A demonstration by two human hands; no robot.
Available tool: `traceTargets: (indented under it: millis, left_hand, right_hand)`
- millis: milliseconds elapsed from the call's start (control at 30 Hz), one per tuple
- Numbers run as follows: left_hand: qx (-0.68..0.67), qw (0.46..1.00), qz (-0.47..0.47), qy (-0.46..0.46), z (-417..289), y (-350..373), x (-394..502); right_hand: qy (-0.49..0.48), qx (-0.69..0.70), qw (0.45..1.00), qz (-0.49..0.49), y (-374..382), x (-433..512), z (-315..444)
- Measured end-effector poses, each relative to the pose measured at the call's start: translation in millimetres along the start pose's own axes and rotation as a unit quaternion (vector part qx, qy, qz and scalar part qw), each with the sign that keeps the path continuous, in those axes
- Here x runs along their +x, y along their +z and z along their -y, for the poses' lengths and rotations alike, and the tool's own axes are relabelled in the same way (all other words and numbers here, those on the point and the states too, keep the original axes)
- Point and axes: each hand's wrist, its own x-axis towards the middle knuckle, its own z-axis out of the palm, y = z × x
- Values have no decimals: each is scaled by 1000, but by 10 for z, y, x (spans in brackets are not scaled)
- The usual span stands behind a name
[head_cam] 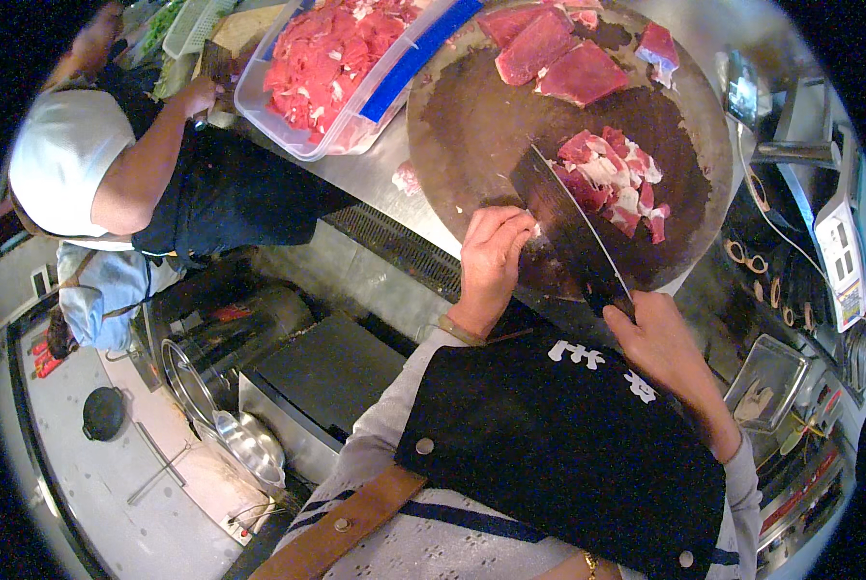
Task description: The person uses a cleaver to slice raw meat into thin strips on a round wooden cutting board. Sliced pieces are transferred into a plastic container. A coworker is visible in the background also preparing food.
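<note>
My right hand point(654, 337) grips the dark handle of a wide-bladed cleaver point(567, 214). Its blade lies slanted over a large round chopping board point(469, 138), between my left hand and a heap of cut red meat with white fat point(610, 174). With fingers curled together, my left hand point(494, 250) rests at the board's near left edge. A small pale piece of meat point(536, 231) shows at its fingertips, mostly hidden by them. Larger slabs of red meat point(581, 72) lie at the board's far side, and a smaller chunk point(657, 51) sits to their right.
A clear plastic tub point(309, 148) of sliced red meat stands left of the board. A co-worker in a dark apron point(237, 196) is at the counter on the left. Scissors point(748, 257) and a clear tray point(766, 373) are at right. A meat scrap point(406, 178) lies beside the board.
</note>
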Motion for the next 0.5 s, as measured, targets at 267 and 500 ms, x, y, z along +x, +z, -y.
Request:
traceTargets:
  millis: [267, 500]
  left_hand:
    - [-3, 1000, 0, 19, 65, 24, 1]
    - [-14, 999, -2, 38, 113, 23, 25]
  right_hand:
    - [-17, -32, 999, -5, 14, 53, 73]
    - [30, -43, 998, 27, -48, 100, 254]
